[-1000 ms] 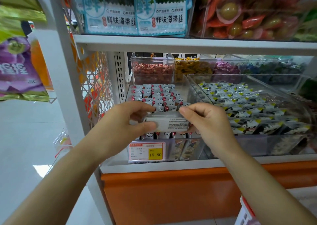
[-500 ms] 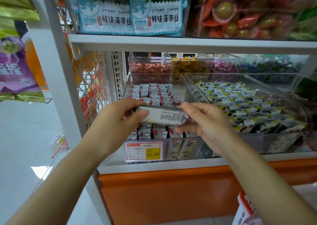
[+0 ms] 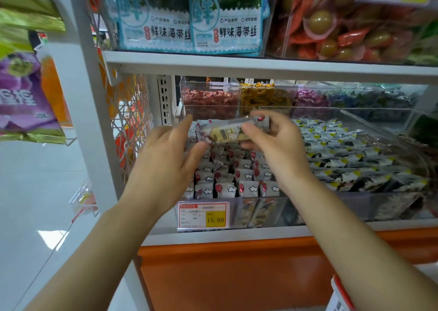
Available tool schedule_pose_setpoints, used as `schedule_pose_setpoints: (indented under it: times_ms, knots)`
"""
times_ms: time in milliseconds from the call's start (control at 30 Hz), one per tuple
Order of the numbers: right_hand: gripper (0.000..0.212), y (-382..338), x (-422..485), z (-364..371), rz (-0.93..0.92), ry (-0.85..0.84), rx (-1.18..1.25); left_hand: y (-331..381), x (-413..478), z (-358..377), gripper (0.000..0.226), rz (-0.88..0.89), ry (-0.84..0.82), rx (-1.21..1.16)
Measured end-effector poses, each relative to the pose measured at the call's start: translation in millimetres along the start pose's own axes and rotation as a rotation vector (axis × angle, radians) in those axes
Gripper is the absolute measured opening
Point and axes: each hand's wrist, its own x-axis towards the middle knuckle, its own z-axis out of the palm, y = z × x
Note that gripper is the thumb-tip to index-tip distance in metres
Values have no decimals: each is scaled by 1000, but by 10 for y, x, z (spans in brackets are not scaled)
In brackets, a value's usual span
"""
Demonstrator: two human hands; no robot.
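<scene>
Grips a snack packet (image 3: 225, 132) in the right hand's (image 3: 277, 149) curled fingers, above the red-and-white packets (image 3: 237, 175) filling the clear bin (image 3: 279, 212). Spreads the left hand (image 3: 166, 166) open just beside the packet's left end, fingers straight, touch unclear. Works under the white shelf (image 3: 260, 67), yellow-and-black packets (image 3: 350, 161) just to the right, price tag (image 3: 203, 216) on the bin's front.

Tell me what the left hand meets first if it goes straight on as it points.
Probably the packet, pinched by the right hand: the left hand points its straight fingers up and right at its end. Depth is unclear.
</scene>
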Motion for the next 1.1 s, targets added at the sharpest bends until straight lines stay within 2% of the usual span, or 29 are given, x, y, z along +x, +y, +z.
schedule_pose_setpoints:
  times_ms: [67, 167, 300, 400, 533, 633, 700, 833, 967, 1100]
  knots:
    - [21, -5, 239, 75, -56, 31, -139, -136, 49, 19, 66, -10, -116, 189]
    - [27, 45, 585, 262, -106, -9, -343, -264, 50, 118, 70, -41, -306, 310]
    - [33, 111, 889, 471, -274, -143, -626, -277, 52, 166, 75, -40, -328, 267]
    - [37, 175, 979, 602, -271, -292, -735, -264, 49, 152, 82, -45, -347, 243]
    - [36, 212, 1124, 746, -286, -352, -879, -240, 40, 133, 88, -44, -352, 224]
    - [23, 186, 1254, 762, -262, -364, -911, -241, 39, 127, 89, -40, -360, 220]
    - [24, 229, 1304, 761, -249, -391, -917, -240, 40, 124, 92, -41, -373, 209]
    - [21, 456, 1237, 788, -240, -520, -961, -246, 57, 112, 94, -39, -406, 199]
    - [21, 599, 1197, 794, -247, -657, -1123, -271, 68, 99, 95, -26, -427, 201]
    - [23, 584, 1319, 810, -161, -516, -904, -293, 70, 94, 95, -20, -442, 185]
